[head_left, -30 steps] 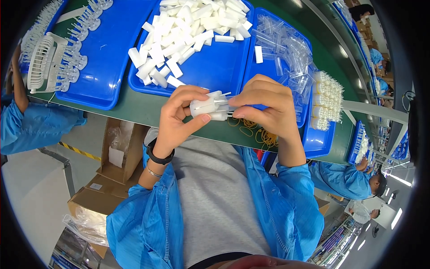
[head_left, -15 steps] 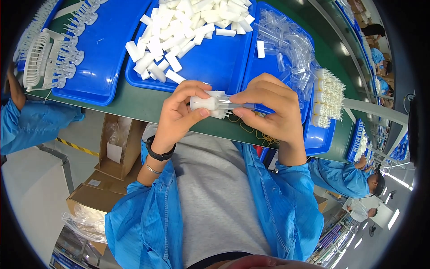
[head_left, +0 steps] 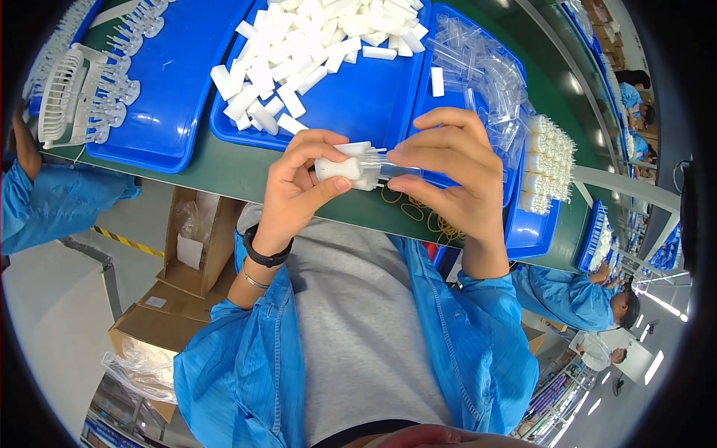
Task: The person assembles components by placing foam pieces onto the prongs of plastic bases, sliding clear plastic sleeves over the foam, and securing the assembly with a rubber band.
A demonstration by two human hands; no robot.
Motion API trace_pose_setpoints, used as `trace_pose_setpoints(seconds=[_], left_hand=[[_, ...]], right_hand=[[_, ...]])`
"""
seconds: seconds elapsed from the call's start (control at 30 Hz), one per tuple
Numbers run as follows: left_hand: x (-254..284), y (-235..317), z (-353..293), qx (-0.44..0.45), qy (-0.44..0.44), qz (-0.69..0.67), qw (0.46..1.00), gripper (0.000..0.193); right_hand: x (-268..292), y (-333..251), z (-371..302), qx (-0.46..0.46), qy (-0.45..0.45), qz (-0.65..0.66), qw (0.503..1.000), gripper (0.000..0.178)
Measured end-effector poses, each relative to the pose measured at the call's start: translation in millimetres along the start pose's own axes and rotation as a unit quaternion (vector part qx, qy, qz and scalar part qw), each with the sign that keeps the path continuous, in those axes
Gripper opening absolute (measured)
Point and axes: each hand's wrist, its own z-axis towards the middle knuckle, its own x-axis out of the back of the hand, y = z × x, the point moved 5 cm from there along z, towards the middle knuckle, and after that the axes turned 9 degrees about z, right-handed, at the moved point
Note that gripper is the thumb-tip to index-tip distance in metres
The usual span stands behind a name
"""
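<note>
In front of my chest, my left hand [head_left: 302,175] is closed around a white plastic part [head_left: 337,170] with a rounded end and thin prongs pointing right. A clear plastic tube [head_left: 377,170] sits in line with the prongs, its left end against or over them; which of these I cannot tell. The fingertips and thumb of my right hand [head_left: 452,164] pinch the tube from above and below. Further white pieces show just above and below the held part, partly hidden by my left fingers.
Beyond my hands, a blue tray [head_left: 358,123] bears a heap of white blocks [head_left: 299,52]. To its right lie clear tubes [head_left: 485,67] in another blue tray, beside bundled white pronged parts [head_left: 545,164]. White racks [head_left: 71,97] stand at left. Rubber bands [head_left: 437,224] lie near the table's front edge.
My right fingers have loosened a little and the upper ones have lifted, showing more of the clear tube. My left hand keeps its hold on the white part, turned slightly.
</note>
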Motion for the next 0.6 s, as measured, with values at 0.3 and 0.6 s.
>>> trace_pose_setpoints(seconds=[0.3, 0.6], left_hand=[[0, 1, -1, 0.004, 0.003, -0.001, 1.0, 0.024], [1, 7, -1, -0.036, 0.026, 0.058, 0.997, 0.023]], right_hand=[[-5, 7, -3, -0.069, 0.009, 0.064, 0.995, 0.032], [-12, 18, -11, -0.103, 0.058, 0.155, 0.981, 0.029]])
